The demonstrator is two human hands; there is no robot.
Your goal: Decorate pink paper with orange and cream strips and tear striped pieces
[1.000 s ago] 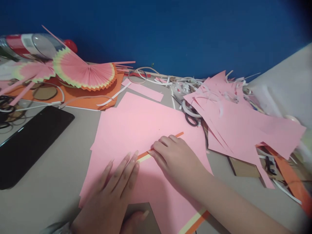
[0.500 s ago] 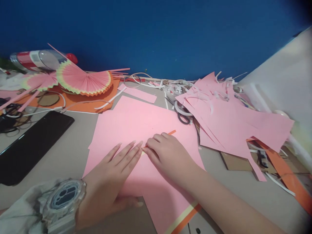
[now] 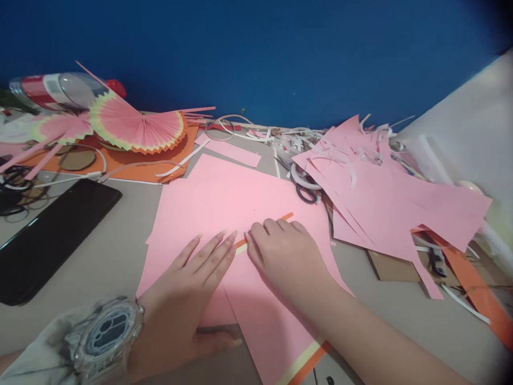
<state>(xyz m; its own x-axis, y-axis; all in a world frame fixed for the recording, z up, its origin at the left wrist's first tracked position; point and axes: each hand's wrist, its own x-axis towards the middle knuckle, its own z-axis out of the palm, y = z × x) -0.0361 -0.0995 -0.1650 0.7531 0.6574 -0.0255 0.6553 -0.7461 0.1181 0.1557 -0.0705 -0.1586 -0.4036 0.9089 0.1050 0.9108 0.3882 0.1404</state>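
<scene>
Lying flat, my left hand (image 3: 192, 280) has its fingers stretched over a pink paper sheet (image 3: 268, 326); a clear watch (image 3: 110, 331) is on that wrist. My right hand (image 3: 286, 254) has curled fingers pressed on the sheet's far edge, thumb side toward the left fingertips. An orange strip (image 3: 289, 216) pokes out beyond the right knuckles. Between the hands a short piece of orange and cream edging (image 3: 241, 248) shows. The sheet's near edge carries matching cream and orange bands (image 3: 306, 363). Larger pink paper (image 3: 224, 192) lies underneath. The right fingertips are partly hidden.
Left: a black phone (image 3: 60, 235), pleated pink paper fans (image 3: 140, 128) and a plastic bottle (image 3: 76, 91). Right: pink offcuts (image 3: 372, 198) over cardboard (image 3: 393, 267), near black-handled scissors (image 3: 306, 193) and a cutter (image 3: 437, 262). Paper scraps (image 3: 296, 140) line the blue wall (image 3: 256, 59).
My right hand has slid a little to the right along the banded edge, widening the gap to my left fingers. More orange and cream edging shows between them. My left hand stays nearly in place.
</scene>
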